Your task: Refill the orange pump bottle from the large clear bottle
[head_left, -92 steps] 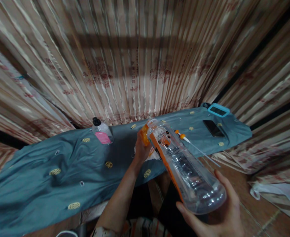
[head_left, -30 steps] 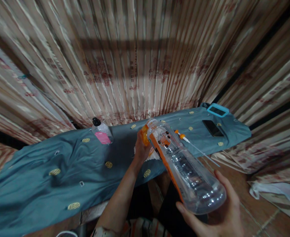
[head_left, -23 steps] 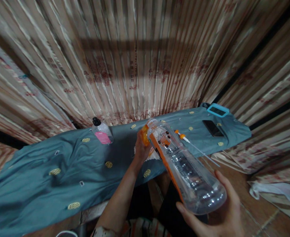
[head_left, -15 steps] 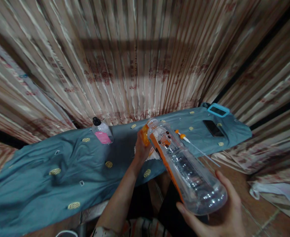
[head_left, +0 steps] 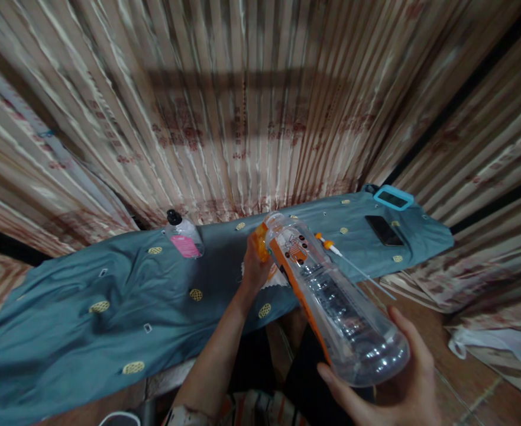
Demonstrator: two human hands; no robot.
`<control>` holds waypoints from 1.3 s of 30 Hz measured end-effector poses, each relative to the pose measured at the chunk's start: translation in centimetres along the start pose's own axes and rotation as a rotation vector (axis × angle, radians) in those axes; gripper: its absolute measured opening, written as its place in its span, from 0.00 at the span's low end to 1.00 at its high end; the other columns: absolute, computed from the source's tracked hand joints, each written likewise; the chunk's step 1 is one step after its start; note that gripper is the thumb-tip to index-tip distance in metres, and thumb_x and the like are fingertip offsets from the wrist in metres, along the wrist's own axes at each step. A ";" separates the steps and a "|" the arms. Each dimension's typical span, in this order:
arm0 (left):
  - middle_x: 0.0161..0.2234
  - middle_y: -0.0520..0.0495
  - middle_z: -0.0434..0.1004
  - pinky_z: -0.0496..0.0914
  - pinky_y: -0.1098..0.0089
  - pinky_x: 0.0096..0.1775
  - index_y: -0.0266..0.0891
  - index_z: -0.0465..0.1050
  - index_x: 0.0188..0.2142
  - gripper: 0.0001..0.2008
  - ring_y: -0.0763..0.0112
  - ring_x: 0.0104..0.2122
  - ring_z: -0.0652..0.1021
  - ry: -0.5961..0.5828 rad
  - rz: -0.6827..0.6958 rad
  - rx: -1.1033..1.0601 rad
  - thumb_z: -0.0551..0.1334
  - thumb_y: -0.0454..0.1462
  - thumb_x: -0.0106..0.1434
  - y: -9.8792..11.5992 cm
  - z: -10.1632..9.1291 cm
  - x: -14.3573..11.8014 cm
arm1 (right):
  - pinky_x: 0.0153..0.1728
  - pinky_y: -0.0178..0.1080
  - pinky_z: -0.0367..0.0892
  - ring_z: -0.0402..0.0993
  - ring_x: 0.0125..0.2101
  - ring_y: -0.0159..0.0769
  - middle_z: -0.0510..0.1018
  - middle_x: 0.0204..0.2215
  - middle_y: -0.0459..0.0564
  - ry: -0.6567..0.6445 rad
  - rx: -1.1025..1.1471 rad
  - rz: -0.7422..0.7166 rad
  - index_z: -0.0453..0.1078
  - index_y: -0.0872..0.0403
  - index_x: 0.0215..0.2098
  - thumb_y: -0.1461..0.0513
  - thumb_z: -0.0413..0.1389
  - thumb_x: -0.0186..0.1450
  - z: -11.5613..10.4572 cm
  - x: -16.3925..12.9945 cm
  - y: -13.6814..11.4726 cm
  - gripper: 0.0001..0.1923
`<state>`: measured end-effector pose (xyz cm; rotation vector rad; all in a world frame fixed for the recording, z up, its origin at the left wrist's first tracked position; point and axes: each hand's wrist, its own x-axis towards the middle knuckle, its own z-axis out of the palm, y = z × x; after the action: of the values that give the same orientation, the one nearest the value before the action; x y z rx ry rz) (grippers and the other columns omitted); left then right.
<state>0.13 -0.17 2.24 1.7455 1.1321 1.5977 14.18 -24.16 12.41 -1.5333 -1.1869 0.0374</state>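
Note:
My right hand [head_left: 393,378] grips the base of a large clear plastic bottle [head_left: 340,313] with an orange label. The bottle is tilted, its neck pointing away and to the left. My left hand [head_left: 255,266] is closed around a small orange bottle [head_left: 262,239], partly hidden by the fingers. The clear bottle's mouth [head_left: 273,220] is right at the orange bottle; whether they touch I cannot tell. A pump head with a long tube [head_left: 331,247] lies just right of the clear bottle. Beneath the left hand is a white scalloped paper or cloth [head_left: 278,279], mostly covered.
A clear bottle with a black cap and pink label [head_left: 185,239] stands on the left of the teal cloth [head_left: 83,331]. On the right lie a black phone [head_left: 384,230] and a blue-framed object [head_left: 393,198]. A striped curtain [head_left: 225,118] hangs close behind.
Hardly anything differs. Both hands hold the bottles in nearly the same place, and the view has shifted very slightly.

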 end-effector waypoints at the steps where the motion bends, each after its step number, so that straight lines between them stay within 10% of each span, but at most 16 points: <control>1: 0.51 0.42 0.79 0.80 0.58 0.48 0.44 0.63 0.61 0.27 0.58 0.45 0.83 0.000 0.005 0.000 0.67 0.43 0.67 -0.1 0.0 0.0 | 0.45 0.45 0.78 0.80 0.51 0.48 0.67 0.68 0.59 0.002 0.019 0.034 0.60 0.45 0.73 0.48 0.76 0.51 0.1 0.0 -0.2 0.57; 6: 0.49 0.43 0.80 0.80 0.57 0.46 0.43 0.62 0.61 0.28 0.59 0.43 0.83 -0.002 0.000 -0.016 0.67 0.41 0.65 -0.4 0.2 -0.1 | 0.55 0.54 0.73 0.76 0.55 0.52 0.65 0.70 0.58 0.051 0.080 0.258 0.62 0.46 0.71 0.44 0.76 0.48 0.5 -0.1 -1.8 0.57; 25: 0.51 0.42 0.79 0.79 0.58 0.48 0.43 0.62 0.62 0.27 0.58 0.45 0.83 -0.011 0.003 0.000 0.67 0.42 0.66 -0.2 0.0 0.0 | 0.42 0.44 0.80 0.80 0.51 0.48 0.66 0.69 0.60 -0.029 -0.036 -0.043 0.56 0.45 0.75 0.48 0.76 0.52 -0.3 -0.1 1.0 0.58; 39: 0.50 0.43 0.80 0.79 0.58 0.48 0.43 0.62 0.61 0.28 0.59 0.44 0.83 -0.027 -0.017 -0.015 0.68 0.44 0.66 -0.2 0.1 0.0 | 0.54 0.52 0.73 0.76 0.55 0.52 0.68 0.67 0.60 0.046 0.040 0.178 0.61 0.49 0.72 0.43 0.75 0.49 0.4 0.1 -1.3 0.58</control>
<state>0.16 -0.08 2.02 1.7383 1.1171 1.5637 13.17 -24.06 13.30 -1.5923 -1.0054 0.1426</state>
